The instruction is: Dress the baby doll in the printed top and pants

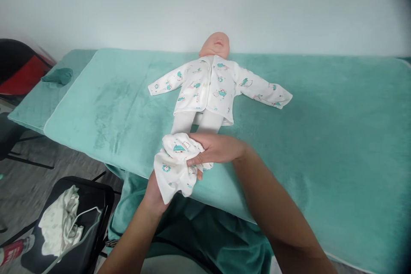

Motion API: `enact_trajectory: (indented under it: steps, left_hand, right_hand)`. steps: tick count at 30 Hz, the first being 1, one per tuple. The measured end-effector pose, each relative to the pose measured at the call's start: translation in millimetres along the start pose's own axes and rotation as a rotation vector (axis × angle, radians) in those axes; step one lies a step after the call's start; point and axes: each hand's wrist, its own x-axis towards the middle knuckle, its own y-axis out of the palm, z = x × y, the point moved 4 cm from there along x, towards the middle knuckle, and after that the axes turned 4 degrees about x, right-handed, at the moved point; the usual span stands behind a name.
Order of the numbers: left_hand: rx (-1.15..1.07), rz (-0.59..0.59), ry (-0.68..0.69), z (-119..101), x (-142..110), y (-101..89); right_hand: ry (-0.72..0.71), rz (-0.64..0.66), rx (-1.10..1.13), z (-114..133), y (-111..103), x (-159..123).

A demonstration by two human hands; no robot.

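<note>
Pinching printed cloth (176, 167) with right fingers (196, 160), left hand (156, 192) beneath, fingers unclear, doll (205, 87) beyond

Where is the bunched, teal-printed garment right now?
In the head view, the bunched garment is just left of centre, covering most of the left hand and gripped by the right hand, below the doll's legs.

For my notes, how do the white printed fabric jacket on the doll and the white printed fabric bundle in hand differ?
The jacket lies spread out; the bundle is gathered at the left hand and right hand. The jacket's sleeves stretch outward; the bundle looks compact. Both have teal prints.
</note>
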Motion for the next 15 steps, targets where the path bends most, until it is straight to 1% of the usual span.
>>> enact_trajectory:
  steps: [3,6,8,9,10,13,15]
  left_hand:
    - [-0.088,-0.087,-0.05,6,-2,-8.1]
    - [-0.153,-0.213,-0.043,10,-5,-20.1]
    - [-0.141,-0.246,-0.025,10,-6,-24.0]
    - [-0.122,-0.224,-0.019,9,-5,-22.9]
    - [-0.097,-0.175,-0.015,8,-4,-19.7]
    - [-0.025,0.012,0.008,2,0,-3.8]
    - [0.011,0.064,0.015,-1,3,3.5]
  right_hand:
    - [0.01,-0.045,-0.058,2,-2,-1]
    - [0.062,-0.066,-0.107,3,-1,-2]
    - [0.08,-0.098,-0.159,5,0,0]
    - [0.068,-0.136,-0.215,6,-1,1]
    - [0.044,-0.187,-0.292,8,-1,2]
    - [-0.027,-0.336,-0.567,14,-2,7]
    - [-0.047,-0.396,-0.697,13,-1,10]
